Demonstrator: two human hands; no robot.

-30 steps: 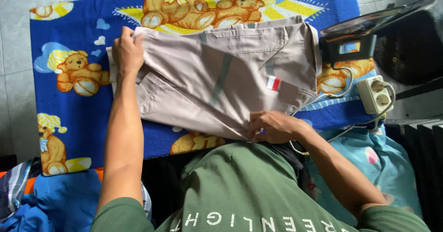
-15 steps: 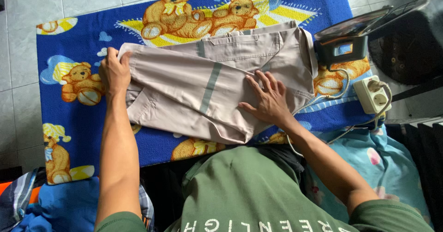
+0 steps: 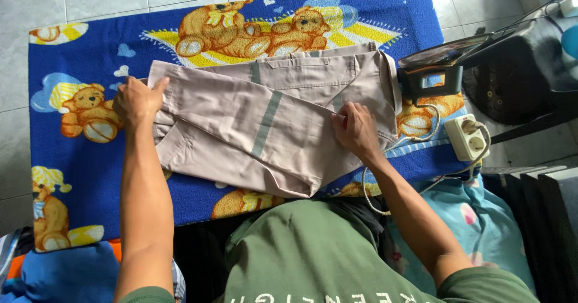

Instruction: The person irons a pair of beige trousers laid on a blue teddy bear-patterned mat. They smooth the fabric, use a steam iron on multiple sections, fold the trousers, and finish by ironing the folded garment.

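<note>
Beige shirt lies partly folded on a blue blanket w/ teddy-bear print, spread over the tiled floor. Shirt sits mid-blanket, collar end toward the right, grey stripe across the folded panel.

L hand rests on the shirt's left end, fingers bent and thumb out, pinching/pressing the cloth edge; looks like a light hold on fabric, not a full fist. R hand lies on the right part of the shirt near the collar, fingers curled down and pressing; can't tell if it grips a fold or only pins it flat.

Iron stands just beside the shirt's right edge, on the blanket's right end, apart from both hands. White socket block near it, cord looping past the R wrist. Light-blue cloth lower right, more clothes lower left.

Handling, judged: thin woven cloth, light, soft, no stiffness of its own, so it sags and creases if lifted by one point. Not slippery, not fragile. Best taken at hems, seams or fold edges w/ both hands spread wide apart, palms flat to keep layers from sliding. Collar and pocket areas are thicker, give firmer purchase. Iron close by, likely hot, so keep the R forearm and cord clear.
</note>
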